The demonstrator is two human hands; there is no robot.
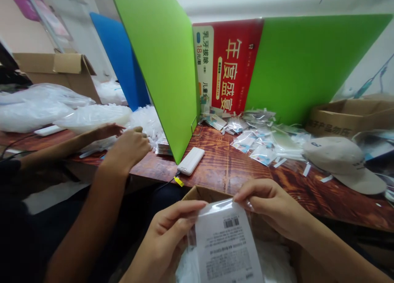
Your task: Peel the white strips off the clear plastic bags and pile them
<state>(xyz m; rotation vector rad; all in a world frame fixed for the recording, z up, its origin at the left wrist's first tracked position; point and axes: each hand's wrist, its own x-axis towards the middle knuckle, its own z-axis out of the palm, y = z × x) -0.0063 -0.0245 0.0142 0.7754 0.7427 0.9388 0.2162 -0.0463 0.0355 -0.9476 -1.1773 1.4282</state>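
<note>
Above an open carton (197, 192) at the desk (227, 168) edge, the left hand (164, 244) and right hand (271, 205) each pinch a clear packet (226, 244) holding a barcoded white card.

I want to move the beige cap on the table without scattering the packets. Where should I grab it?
Probably by the brim: the cap lies crown up with its brim towards the near table edge, away from the packets on its left. Come from the near right.

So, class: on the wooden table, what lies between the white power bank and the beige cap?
In the head view, a scatter of small clear packets and loose white strips lies between the power bank and the cap.
</note>
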